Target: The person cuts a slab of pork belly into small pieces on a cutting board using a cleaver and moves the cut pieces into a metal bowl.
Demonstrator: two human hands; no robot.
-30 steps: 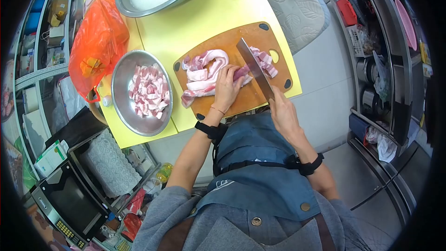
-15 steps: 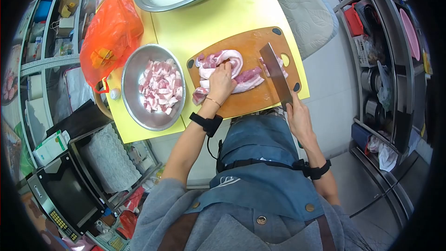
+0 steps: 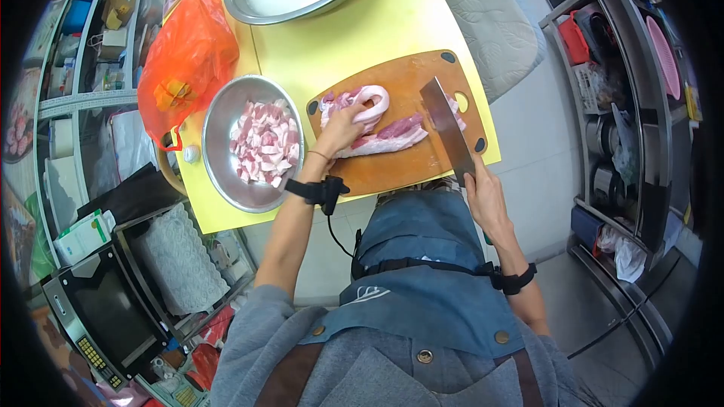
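Left hand on the pork, cleaver in the right

Your hands are apart. Your right hand is closed around the cleaver's handle end, its blade angled toward 11 o'clock, likely to keep your fingers behind the steel. Your left hand bends over the folded pork strip; whether it grips or merely rests, I can't tell. It sits well clear of the edge, probably for safety. The strip runs from your left hand toward 3 o'clock, and lies at your right hand's 10 o'clock, on the cutting board. The metal bowl of pork pieces sits at your left hand's 9 o'clock, seemingly within easy reach.
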